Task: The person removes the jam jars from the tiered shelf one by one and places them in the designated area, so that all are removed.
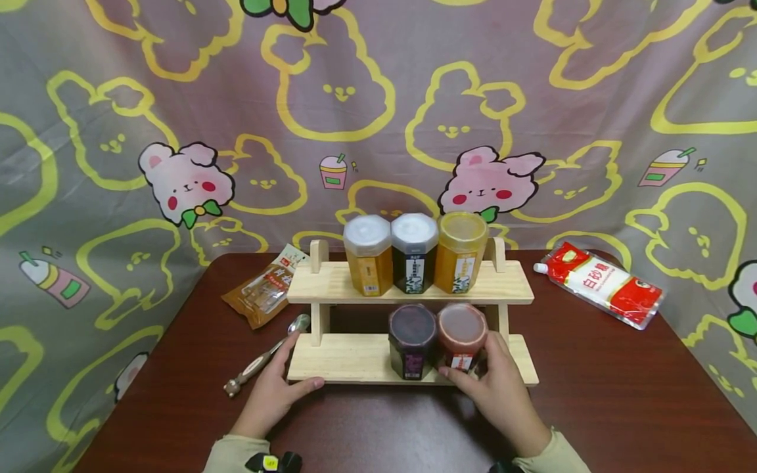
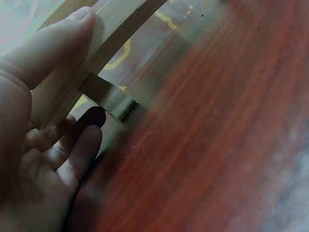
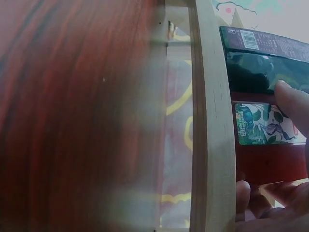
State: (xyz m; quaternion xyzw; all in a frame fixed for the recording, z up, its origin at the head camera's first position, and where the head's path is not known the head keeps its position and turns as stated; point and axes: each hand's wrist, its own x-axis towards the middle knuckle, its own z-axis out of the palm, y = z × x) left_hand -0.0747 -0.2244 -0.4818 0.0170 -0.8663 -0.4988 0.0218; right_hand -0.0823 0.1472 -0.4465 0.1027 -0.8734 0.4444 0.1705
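A two-tier wooden shelf (image 1: 349, 358) stands on the table. On its lower board, my right hand (image 1: 499, 387) holds a jar of red contents (image 1: 462, 328), thumb in front and fingers round its right side. A dark purple jar (image 1: 412, 338) stands close at that jar's left. My left hand (image 1: 275, 394) grips the left end of the lower board, its thumb (image 2: 58, 43) over the front edge and the other fingers at the end. Along the upper board stand an amber jar (image 1: 369, 256), a dark jar with a white lid (image 1: 414, 253) and a yellow jar (image 1: 461, 253).
Left of the shelf lie a brown food packet (image 1: 260, 295) and a metal spoon (image 1: 260, 361) with a decorated handle. At the right lies a red and white sugar pouch (image 1: 603, 282) with a white cap. A patterned curtain (image 1: 378, 157) hangs behind the table.
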